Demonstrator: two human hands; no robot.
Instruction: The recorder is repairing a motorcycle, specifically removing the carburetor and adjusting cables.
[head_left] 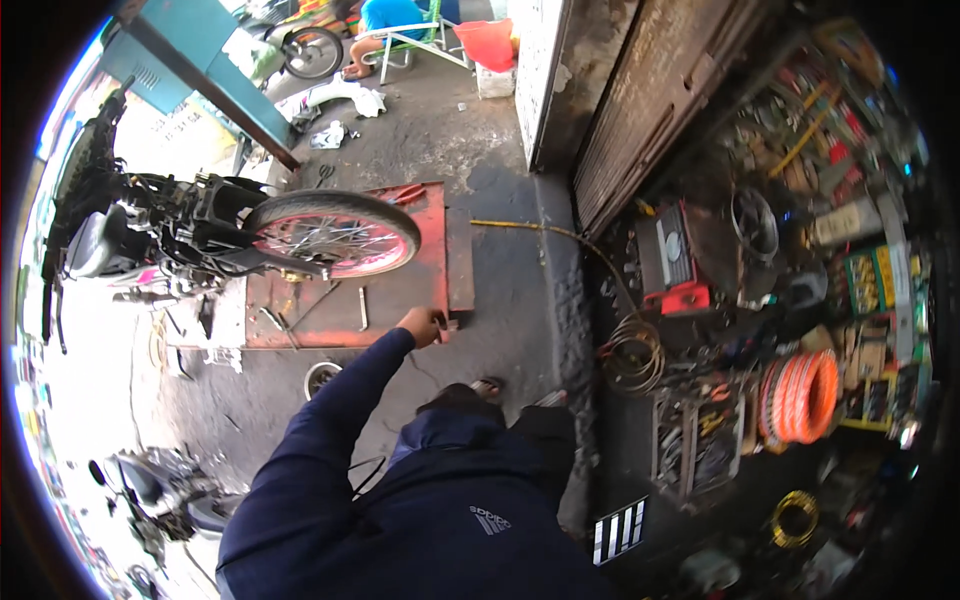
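A person's left hand at the near right corner of a red platform bearing a motorcycle.
A small pale print of lettering and stripes marks the person's dark jacket; the fingers curl together by the platform's corner, beside a small reddish piece, though whether they clamp it cannot be told, and the right hand is out of view; the spoked wheel stands over the platform, a wrench lies on its top, and around it spreads a grey floor, with a tool-filled tray and orange rings to the right.
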